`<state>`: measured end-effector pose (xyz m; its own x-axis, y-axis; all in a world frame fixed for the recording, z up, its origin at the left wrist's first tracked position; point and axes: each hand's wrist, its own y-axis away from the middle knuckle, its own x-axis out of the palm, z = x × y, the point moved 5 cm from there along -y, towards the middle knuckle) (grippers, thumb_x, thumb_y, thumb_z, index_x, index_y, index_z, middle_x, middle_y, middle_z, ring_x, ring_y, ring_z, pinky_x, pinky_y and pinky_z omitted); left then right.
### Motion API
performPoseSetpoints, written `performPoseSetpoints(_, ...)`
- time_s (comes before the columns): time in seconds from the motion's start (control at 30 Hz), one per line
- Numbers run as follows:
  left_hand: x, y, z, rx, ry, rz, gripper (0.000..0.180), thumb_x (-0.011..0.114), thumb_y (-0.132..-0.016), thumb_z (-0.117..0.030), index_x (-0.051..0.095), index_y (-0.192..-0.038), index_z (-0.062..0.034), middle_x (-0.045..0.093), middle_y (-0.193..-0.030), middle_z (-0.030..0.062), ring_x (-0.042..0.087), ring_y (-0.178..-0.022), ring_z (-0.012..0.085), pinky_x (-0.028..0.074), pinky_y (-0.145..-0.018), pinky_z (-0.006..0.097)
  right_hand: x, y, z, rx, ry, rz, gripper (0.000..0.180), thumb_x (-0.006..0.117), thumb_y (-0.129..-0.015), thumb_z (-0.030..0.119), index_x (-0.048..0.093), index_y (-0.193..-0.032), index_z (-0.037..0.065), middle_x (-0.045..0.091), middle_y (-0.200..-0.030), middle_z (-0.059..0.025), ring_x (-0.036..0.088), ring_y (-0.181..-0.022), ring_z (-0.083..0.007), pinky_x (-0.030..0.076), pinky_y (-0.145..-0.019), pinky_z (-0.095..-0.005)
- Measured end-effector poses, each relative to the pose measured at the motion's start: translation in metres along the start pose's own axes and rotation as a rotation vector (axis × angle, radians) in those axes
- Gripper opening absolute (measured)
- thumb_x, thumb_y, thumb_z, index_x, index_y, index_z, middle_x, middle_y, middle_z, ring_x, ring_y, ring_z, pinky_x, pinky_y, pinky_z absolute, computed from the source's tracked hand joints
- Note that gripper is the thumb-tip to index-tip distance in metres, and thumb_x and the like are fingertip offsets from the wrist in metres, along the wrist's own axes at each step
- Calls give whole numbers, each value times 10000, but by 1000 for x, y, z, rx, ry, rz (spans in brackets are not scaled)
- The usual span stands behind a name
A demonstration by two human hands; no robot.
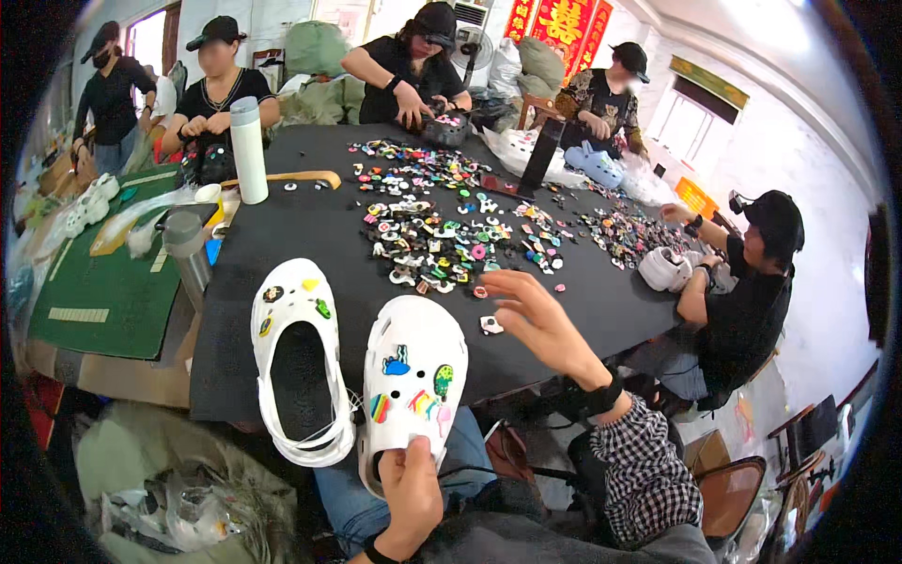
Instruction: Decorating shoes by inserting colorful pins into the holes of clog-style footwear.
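My left hand grips the heel end of a white clog that carries several coloured charms on its top. A second white clog lies beside it on the left, on the black table cover, with a few charms near its toe. My right hand hovers open above the table, fingers spread, beside a small loose charm. A wide heap of small colourful charms spreads over the middle of the table beyond that hand.
Several people in dark clothes and caps sit or stand around the table handling clogs. A tall white bottle and a grey bottle stand at the left. A green mat lies left of the black cover. Bags lie below.
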<state>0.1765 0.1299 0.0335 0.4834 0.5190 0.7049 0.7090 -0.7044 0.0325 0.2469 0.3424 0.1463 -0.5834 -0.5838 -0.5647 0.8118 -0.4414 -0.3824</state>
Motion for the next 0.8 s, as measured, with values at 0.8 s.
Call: performPoseSetpoints(0.8,23,-14,1,-4,229,15,370,502,-999,-121,428,-1329,31,491,-1358,101,456,-1267,208,331,-1093,369,14,41,-33,107,-31,-265,243,541,-898,-15,542,-1138,23,623,-844,-133,621,-688,-222,504,-661,-319)
